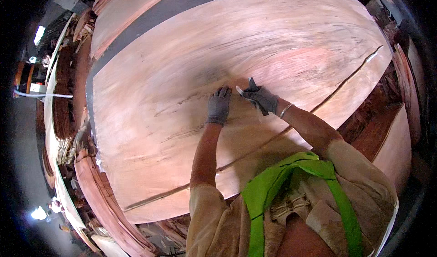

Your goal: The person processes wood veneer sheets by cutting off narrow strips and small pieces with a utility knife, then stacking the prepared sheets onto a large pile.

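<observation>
Across nearly the whole head view lay a large sheet of wood veneer (pixel 182 107), thin, pinkish-tan and matte, its grain running in long pale streaks. I saw a dark split (pixel 350 77) cutting across its right side and carrying on as a long seam toward the lower left edge. Shorter cracks marked the middle.

Both hands wore grey knit gloves and sat near each other at the centre of the sheet, a little apart. The left hand (pixel 219 104) lay flat on the wood, fingers spread and pressing down. The right hand (pixel 261 98) was closed around a small tool (pixel 251 83) with a dark blade-like tip pointing up and away; a pale sliver showed at the glove's left edge, and I could not tell what it was. A thin metal bracelet (pixel 286 110) circled the right wrist.

A second veneer sheet (pixel 132 11) lay beyond a dark grey band (pixel 191 0) at the top. Stacks of curled, reddish veneer (pixel 63 102) piled up along the left, and more layered sheets (pixel 387 138) crowded the right. At the bottom I saw the person's dusty beige shirt and bright green vest straps (pixel 273 179), which covered the sheet's near edge.
</observation>
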Demonstrator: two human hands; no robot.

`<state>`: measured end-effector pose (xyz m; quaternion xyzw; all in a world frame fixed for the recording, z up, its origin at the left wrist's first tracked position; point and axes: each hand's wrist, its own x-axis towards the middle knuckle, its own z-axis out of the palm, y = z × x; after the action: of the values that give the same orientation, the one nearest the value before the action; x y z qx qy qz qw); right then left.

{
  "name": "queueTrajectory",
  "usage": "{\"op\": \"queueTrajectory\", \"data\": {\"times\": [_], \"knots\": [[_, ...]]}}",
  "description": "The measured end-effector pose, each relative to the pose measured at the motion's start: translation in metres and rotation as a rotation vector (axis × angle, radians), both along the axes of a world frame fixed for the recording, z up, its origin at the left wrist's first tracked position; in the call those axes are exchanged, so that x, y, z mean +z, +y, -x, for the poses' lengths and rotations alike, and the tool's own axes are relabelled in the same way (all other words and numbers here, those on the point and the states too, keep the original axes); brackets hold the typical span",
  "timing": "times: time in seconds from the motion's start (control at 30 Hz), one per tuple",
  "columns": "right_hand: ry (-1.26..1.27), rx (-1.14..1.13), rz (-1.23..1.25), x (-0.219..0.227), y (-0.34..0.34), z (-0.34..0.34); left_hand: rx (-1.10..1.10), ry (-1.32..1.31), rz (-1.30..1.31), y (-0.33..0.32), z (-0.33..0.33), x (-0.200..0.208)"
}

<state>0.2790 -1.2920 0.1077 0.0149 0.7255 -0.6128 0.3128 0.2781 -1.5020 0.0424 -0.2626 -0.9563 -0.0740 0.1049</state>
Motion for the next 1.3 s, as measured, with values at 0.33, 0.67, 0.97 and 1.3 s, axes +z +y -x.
{"op": "queueTrajectory", "data": {"times": [0.33, 0.67, 0.97, 1.3], "knots": [[-0.268, -0.149, 0.022, -0.036, -0.042, 0.042, 0.069, -0.002, -0.237, -0.015, 0.016, -0.043], [-0.286, -0.203, -0.011, -0.028, -0.036, 0.032, -0.073, -0.147, -0.154, -0.016, 0.028, -0.020], [0.245, -0.297, 0.307, -0.136, -0.040, -0.026, -0.213, -0.020, 0.039, 0.006, 0.027, -0.014], [-0.235, -0.350, 0.354, -0.028, 0.014, -0.060, -0.106, -0.084, -0.032, -0.015, 0.029, 0.001]]}}
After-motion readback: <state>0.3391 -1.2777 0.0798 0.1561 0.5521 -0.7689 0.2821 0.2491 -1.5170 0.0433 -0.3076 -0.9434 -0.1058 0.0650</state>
